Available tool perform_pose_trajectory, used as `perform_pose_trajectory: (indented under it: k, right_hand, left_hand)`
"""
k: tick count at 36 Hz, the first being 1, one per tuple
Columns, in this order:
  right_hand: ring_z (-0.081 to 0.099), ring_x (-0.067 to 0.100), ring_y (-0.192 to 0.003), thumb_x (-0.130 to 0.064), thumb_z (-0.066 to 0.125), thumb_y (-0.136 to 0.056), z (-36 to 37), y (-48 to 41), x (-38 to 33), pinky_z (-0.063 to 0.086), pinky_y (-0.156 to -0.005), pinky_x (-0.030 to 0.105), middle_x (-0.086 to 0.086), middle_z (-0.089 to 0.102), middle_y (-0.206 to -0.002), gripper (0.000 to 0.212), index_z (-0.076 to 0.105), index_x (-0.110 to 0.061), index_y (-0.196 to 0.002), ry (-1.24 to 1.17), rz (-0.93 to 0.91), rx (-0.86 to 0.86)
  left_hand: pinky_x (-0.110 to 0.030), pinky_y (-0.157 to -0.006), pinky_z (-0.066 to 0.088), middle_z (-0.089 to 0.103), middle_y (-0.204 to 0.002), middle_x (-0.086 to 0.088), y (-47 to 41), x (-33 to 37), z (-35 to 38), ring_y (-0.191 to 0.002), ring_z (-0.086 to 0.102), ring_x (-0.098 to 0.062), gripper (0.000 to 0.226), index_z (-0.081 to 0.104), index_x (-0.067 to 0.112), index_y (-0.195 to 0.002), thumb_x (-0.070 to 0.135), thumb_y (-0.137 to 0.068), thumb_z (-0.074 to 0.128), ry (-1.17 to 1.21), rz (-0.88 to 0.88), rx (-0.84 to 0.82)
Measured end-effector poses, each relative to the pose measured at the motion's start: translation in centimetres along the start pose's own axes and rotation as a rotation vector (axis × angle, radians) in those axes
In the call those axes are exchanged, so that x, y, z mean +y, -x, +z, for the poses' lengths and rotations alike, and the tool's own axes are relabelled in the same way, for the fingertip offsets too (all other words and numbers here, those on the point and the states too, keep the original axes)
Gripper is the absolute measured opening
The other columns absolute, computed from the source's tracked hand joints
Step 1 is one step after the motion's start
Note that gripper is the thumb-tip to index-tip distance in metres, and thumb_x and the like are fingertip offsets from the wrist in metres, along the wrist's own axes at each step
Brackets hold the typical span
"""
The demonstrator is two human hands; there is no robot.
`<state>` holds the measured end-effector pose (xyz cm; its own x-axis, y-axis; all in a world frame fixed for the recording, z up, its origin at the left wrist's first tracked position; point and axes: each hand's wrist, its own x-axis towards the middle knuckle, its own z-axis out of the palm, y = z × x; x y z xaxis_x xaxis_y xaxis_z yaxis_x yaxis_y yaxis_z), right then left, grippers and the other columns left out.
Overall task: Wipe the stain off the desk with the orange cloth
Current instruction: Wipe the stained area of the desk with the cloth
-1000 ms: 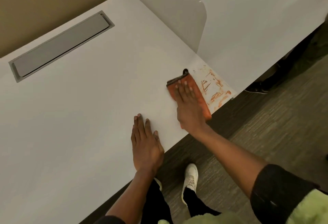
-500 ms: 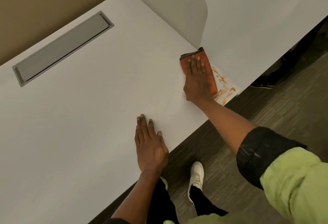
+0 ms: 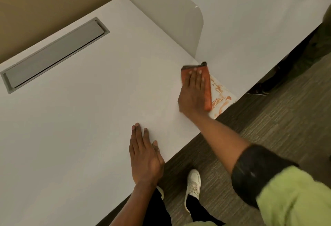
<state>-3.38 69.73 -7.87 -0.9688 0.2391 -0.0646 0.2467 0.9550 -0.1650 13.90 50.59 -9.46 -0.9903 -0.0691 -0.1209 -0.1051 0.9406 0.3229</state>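
So from my feed the right hand (image 3: 194, 94) is flat, fingers stretched out, pressing the orange cloth (image 3: 206, 82) onto the white worktop (image 3: 89, 118) right of centre in the frame, not really gripping it, just palming it down. The orange stain (image 3: 221, 98) sits just right of the cloth at the worktop's near edge. Left hand (image 3: 145, 156) lies open and empty, flat on the worktop at lower centre.
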Motion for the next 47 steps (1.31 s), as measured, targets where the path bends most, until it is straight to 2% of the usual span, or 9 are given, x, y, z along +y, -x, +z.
perform_pose_trajectory:
  k: [2, 6, 16, 24, 27, 30, 35, 39, 47]
  right_hand:
    - [0.002, 0.045, -0.161, -0.025, 0.046, -0.102, -0.5, -3.5, -0.2, 0.006, -0.131, 0.055, 0.030, 0.004, -0.171, 0.082, 0.000, 0.006, -0.163, 0.001, 0.081, -0.029]
    - [0.001, 0.043, -0.161, -0.026, 0.039, -0.107, -0.5, -5.0, -1.1, 0.006, -0.132, 0.054, 0.028, 0.005, -0.172, 0.075, 0.000, 0.004, -0.163, -0.010, 0.160, -0.031]
    - [-0.007, 0.041, -0.161, -0.020, 0.026, -0.096, 0.7, 9.7, -1.9, 0.004, -0.132, 0.054, 0.026, -0.006, -0.172, 0.078, -0.005, 0.000, -0.164, -0.009, -0.083, -0.073]
    - [-0.004, 0.045, -0.161, -0.022, 0.045, -0.103, -0.8, -4.6, -1.2, -0.003, -0.131, 0.054, 0.029, -0.002, -0.172, 0.083, -0.007, 0.004, -0.162, 0.010, 0.109, -0.062]
    - [-0.001, 0.046, -0.161, -0.026, 0.047, -0.104, -0.7, -7.9, -1.3, 0.002, -0.131, 0.056, 0.029, 0.000, -0.172, 0.085, -0.006, 0.004, -0.162, -0.002, 0.189, -0.078]
    - [-0.003, 0.044, -0.161, -0.027, 0.054, -0.102, -0.3, -6.6, -1.5, 0.001, -0.132, 0.054, 0.028, -0.002, -0.172, 0.093, -0.009, 0.004, -0.162, 0.032, 0.161, -0.069]
    - [-0.002, 0.043, -0.161, -0.016, 0.037, -0.101, 0.3, 2.6, -1.6, 0.005, -0.132, 0.055, 0.029, 0.001, -0.172, 0.077, -0.004, 0.005, -0.163, -0.029, 0.054, 0.010]
    - [-0.002, 0.043, -0.161, -0.015, 0.037, -0.093, 1.2, 8.6, -1.6, 0.009, -0.131, 0.055, 0.029, -0.003, -0.171, 0.082, -0.001, 0.004, -0.163, -0.032, -0.012, -0.013]
    - [-0.001, 0.046, -0.160, -0.017, 0.055, -0.095, 0.0, -1.6, 0.2, 0.003, -0.131, 0.057, 0.032, 0.003, -0.171, 0.090, 0.000, 0.007, -0.162, -0.003, 0.094, -0.031]
  left_hand:
    - [-0.040, -0.134, 0.005, -0.003, -0.182, -0.002, 0.0, -0.1, -0.1, -0.168, -0.008, -0.018, 0.061, 0.024, 0.012, -0.168, 0.039, -0.113, 0.023, 0.005, 0.000, -0.004]
    - [-0.040, -0.134, 0.004, -0.006, -0.182, 0.000, 0.1, 0.0, -0.1, -0.168, -0.010, -0.018, 0.059, 0.022, 0.014, -0.169, 0.036, -0.115, 0.027, 0.017, -0.010, -0.011]
    - [-0.041, -0.133, 0.008, -0.002, -0.182, -0.001, 0.1, 0.1, 0.2, -0.168, -0.002, -0.021, 0.059, 0.023, 0.016, -0.168, 0.037, -0.115, 0.033, 0.010, -0.026, 0.019]
    - [-0.040, -0.133, 0.006, -0.001, -0.182, -0.001, 0.0, 0.0, 0.1, -0.168, -0.004, -0.020, 0.058, 0.024, 0.015, -0.168, 0.035, -0.114, 0.033, -0.003, -0.007, 0.008]
    - [-0.039, -0.132, 0.002, -0.003, -0.182, -0.001, 0.0, -0.1, 0.2, -0.168, -0.006, -0.019, 0.058, 0.024, 0.015, -0.168, 0.035, -0.114, 0.034, -0.010, -0.009, 0.000]
    - [-0.039, -0.133, 0.005, -0.001, -0.182, -0.002, 0.0, -0.1, 0.1, -0.168, -0.005, -0.020, 0.059, 0.025, 0.014, -0.168, 0.035, -0.114, 0.033, 0.004, -0.010, 0.002]
    - [-0.040, -0.133, 0.007, -0.001, -0.182, -0.002, 0.0, -0.1, 0.3, -0.168, -0.005, -0.020, 0.058, 0.024, 0.014, -0.168, 0.035, -0.115, 0.027, 0.011, -0.005, 0.018]
    - [-0.041, -0.133, 0.008, 0.000, -0.182, -0.003, -0.1, -0.2, 0.7, -0.168, -0.004, -0.020, 0.060, 0.024, 0.014, -0.168, 0.038, -0.114, 0.028, 0.000, -0.009, 0.032]
    - [-0.040, -0.134, 0.007, -0.002, -0.182, -0.001, -0.1, 0.0, 0.3, -0.168, -0.008, -0.017, 0.056, 0.025, 0.014, -0.167, 0.034, -0.115, 0.029, 0.009, -0.008, 0.020]
